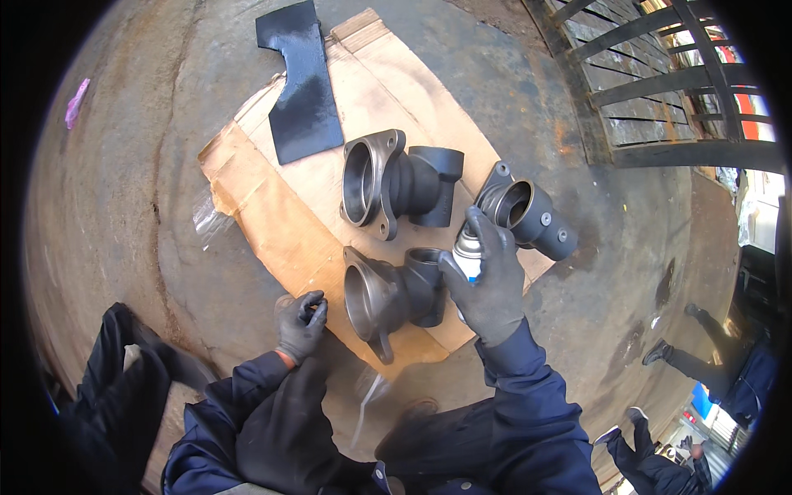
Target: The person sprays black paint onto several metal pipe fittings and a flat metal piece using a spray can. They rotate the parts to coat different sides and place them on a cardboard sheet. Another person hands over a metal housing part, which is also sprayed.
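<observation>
My right hand (493, 289), in a dark grey glove, grips a white spray can (468, 262), with the index finger over its top. Close to that hand lies a dark pipe fitting with a round open collar and side bolts (540, 216). Left of the can, a flanged pipe fitting (384, 295) rests on its side, its wide mouth facing left. A similar flanged fitting (404, 188) lies beyond it. My left hand (300, 327), also gloved, has its fingers curled in near the cardboard's edge; nothing shows in them.
Under the fittings lies a flattened cardboard sheet (280, 223). A black notched plate (305, 99) overlaps its far-left part. A slatted metal frame (660, 91) stands at the far right. Other people (726, 371) are at the right, and a dark-clothed leg (124, 371) is at the left.
</observation>
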The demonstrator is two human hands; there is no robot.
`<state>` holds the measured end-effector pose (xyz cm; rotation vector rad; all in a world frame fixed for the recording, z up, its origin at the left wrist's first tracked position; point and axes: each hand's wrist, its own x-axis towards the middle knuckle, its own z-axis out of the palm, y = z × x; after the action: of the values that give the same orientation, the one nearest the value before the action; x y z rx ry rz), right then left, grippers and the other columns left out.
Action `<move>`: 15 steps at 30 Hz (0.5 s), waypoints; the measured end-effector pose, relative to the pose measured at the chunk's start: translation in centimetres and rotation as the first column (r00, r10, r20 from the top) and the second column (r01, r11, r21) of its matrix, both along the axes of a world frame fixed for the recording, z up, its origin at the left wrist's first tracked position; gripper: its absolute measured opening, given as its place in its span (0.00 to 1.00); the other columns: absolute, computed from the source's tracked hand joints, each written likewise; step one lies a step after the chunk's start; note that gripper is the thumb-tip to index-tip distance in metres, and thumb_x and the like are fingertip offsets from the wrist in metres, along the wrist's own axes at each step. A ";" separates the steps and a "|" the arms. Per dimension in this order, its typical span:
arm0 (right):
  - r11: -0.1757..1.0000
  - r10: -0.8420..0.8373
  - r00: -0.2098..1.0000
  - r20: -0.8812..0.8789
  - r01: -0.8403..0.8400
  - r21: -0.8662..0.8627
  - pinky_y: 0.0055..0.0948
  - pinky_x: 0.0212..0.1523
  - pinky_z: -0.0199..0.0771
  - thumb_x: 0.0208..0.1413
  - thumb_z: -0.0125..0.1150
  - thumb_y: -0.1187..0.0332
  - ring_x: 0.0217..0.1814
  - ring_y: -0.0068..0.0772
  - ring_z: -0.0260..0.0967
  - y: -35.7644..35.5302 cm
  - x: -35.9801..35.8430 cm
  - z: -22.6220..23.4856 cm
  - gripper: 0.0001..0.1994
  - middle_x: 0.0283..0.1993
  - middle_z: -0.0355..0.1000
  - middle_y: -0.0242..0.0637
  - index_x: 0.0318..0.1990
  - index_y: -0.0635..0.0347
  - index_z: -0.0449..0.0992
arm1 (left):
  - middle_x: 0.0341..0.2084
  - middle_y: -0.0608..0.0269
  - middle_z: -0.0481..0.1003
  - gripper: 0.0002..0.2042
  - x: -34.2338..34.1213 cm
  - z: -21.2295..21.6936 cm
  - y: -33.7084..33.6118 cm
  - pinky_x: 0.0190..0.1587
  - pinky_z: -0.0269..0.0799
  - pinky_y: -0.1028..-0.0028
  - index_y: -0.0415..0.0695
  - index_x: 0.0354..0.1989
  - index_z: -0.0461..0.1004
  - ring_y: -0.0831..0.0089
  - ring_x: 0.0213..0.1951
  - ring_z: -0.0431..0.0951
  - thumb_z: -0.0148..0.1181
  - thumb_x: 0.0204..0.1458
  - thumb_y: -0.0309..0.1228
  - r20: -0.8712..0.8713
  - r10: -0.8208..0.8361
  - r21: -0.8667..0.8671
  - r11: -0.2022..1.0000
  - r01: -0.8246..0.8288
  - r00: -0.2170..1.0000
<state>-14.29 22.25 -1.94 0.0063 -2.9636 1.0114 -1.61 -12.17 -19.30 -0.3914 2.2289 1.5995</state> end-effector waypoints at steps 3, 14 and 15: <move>0.999 -0.029 0.999 -0.020 0.030 0.020 0.42 0.62 0.80 0.60 0.75 0.68 0.62 0.50 0.79 0.6 -1.2 -0.6 0.36 0.62 0.74 0.50 0.75 0.57 0.68 | 0.37 0.64 0.83 0.14 0.1 0.0 -0.4 0.34 0.77 0.79 0.35 0.57 0.81 0.82 0.31 0.80 0.68 0.65 0.22 0.009 -0.033 -0.006 0.999 0.033 0.999; 0.990 -0.103 0.988 0.115 0.112 -0.083 0.43 0.63 0.79 0.59 0.76 0.67 0.62 0.50 0.78 0.7 2.3 -1.0 0.36 0.61 0.73 0.50 0.74 0.59 0.70 | 0.35 0.64 0.83 0.13 0.0 0.1 -0.2 0.33 0.78 0.78 0.34 0.56 0.82 0.80 0.29 0.81 0.70 0.64 0.22 -0.104 -0.091 -0.102 0.992 0.080 0.990; 0.997 -0.067 0.993 0.101 0.070 -0.034 0.43 0.62 0.79 0.59 0.76 0.67 0.62 0.49 0.78 0.9 2.1 -1.3 0.36 0.61 0.72 0.50 0.74 0.59 0.69 | 0.35 0.64 0.83 0.13 -0.1 0.0 -0.1 0.33 0.78 0.78 0.34 0.55 0.82 0.80 0.29 0.82 0.70 0.64 0.22 -0.056 -0.052 -0.073 0.996 0.048 0.997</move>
<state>-12.24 23.13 -3.20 -0.1498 -3.0096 1.0892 -1.72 -12.27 -19.30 -0.3097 2.3254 1.5281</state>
